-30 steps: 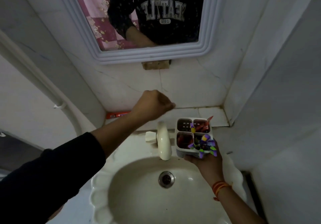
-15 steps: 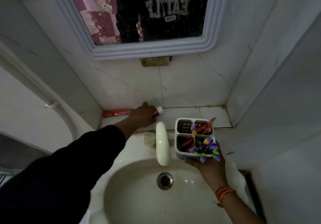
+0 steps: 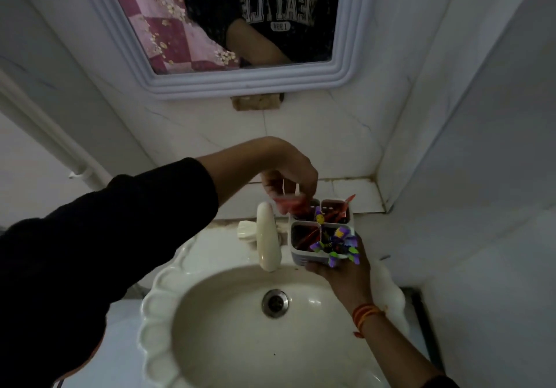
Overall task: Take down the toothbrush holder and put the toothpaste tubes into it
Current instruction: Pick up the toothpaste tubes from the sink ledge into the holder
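We hold the white toothbrush holder (image 3: 320, 231) from below in our right hand (image 3: 346, 270), just right of the tap (image 3: 267, 237) above the sink (image 3: 240, 327). Our left hand (image 3: 288, 174) pinches a red toothpaste tube (image 3: 290, 202), its lower end at the holder's rear-left compartment. Purple-headed toothbrushes (image 3: 340, 243) fill the front-right one.

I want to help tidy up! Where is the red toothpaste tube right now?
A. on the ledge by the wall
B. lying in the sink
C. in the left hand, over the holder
C: the left hand pinches the red toothpaste tube just above the toothbrush holder, at its far-left compartment.
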